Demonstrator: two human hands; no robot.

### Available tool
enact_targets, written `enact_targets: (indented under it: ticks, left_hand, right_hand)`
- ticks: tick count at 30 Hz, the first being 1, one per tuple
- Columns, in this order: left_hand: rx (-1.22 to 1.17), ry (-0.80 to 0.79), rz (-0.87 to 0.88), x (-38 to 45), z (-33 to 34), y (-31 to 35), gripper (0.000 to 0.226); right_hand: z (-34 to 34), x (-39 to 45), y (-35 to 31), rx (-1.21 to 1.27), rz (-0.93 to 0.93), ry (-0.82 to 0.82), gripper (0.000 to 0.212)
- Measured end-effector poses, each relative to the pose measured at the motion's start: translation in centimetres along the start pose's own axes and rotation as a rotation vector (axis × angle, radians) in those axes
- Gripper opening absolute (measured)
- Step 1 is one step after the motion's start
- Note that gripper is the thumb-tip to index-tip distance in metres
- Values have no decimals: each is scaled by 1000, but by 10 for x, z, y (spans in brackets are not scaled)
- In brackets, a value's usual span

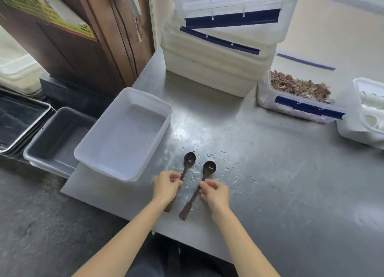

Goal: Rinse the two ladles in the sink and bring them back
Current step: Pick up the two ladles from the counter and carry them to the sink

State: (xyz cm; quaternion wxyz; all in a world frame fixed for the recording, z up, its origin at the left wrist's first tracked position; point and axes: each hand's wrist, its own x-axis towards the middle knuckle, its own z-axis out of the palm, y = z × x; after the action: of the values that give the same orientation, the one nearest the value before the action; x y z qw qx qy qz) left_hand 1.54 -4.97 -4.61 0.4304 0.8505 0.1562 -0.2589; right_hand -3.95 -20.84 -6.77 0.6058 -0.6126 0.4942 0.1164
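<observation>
Beside the tub [124, 131], left hand [166, 186] and right hand [216, 193] each pinch a ladle [188, 164] [204, 176]; grip firmly, handles look wet.

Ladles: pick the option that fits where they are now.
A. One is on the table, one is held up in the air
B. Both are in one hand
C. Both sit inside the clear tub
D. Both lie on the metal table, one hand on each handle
D: the left ladle and right ladle lie side by side on the wet table, the left hand on one handle and the right hand on the other.
</observation>
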Motion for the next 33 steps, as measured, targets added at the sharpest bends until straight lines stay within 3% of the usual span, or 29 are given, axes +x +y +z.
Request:
enact_targets:
  ticks: [8,16,19,25,33]
  left_hand:
    - [-472,-75,-142,-22,-8,-5,26]
    - [-752,-12,-120,-75,-31,-16,24]
    - [-818,42,-105,-101,-41,-29,24]
    - [-964,211,-101,-158,-73,-74,23]
    - [-1162,503,-129,-247,-126,-176,25]
  right_hand:
    - [-19,-5,-12,75,-41,-174,28]
    - [-27,-45,-45,-3,-168,-401,13]
    - [-20,-71,-55,-99,-255,-490,19]
    - [12,-130,-50,-274,-349,-599,12]
    - [87,-224,15,-538,-440,-840,11]
